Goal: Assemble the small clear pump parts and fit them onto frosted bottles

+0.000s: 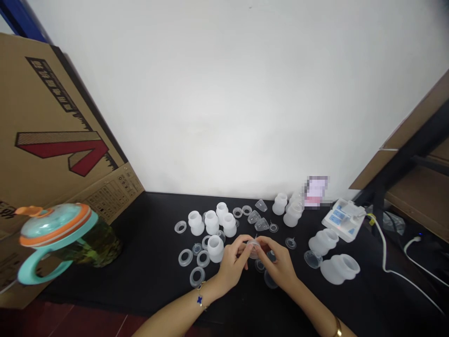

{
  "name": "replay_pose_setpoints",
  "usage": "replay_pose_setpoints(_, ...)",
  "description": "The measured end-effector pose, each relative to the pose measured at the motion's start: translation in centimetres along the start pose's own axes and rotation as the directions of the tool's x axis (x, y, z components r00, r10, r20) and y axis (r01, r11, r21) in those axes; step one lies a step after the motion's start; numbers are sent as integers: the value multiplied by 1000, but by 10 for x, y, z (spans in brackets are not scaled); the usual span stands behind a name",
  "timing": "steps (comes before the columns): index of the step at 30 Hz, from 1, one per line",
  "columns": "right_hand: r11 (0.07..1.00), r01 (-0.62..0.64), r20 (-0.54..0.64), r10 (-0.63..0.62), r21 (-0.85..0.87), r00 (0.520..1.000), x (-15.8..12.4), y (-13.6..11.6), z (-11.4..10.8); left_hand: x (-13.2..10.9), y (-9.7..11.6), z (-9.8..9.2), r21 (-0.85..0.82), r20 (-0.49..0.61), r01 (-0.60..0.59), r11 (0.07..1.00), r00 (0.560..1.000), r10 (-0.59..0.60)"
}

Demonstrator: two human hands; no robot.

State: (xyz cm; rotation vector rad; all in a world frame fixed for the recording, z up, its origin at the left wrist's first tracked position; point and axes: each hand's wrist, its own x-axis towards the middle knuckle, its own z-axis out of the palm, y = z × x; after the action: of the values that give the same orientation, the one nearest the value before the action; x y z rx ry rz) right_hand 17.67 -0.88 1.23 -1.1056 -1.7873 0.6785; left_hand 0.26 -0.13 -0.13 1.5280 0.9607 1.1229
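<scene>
Between my fingertips is a small clear round plastic part (254,250), held from both sides over the black table. My left hand (234,260) is closed on its left edge, with the thumb near its middle. My right hand (277,262) pinches the other edge. Part of the piece is hidden by the fingers. Just left of my left hand stands a white bottle-shaped plastic piece (215,248). Near it lie clear rings, among them a ring (197,276). Beneath my right hand some clear discs are partly covered. A thin-stemmed disc (290,243) lies to its right.
More white bottle-shaped pieces (195,223) stand behind; others (340,269) lie at right. Clear cone-shaped caps (261,224) lie beyond my hands. A teal-lidded jug (66,238) stands at left by a cardboard box (52,117). A white power strip (343,220) with cables sits at right.
</scene>
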Motion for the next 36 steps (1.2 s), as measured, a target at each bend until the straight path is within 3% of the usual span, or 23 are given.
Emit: replay_pose_setpoints(36, 999, 23, 0, -23, -24, 1000, 0, 0, 1, 0, -2, -1, 26, -1, -12, 1000, 1000, 12)
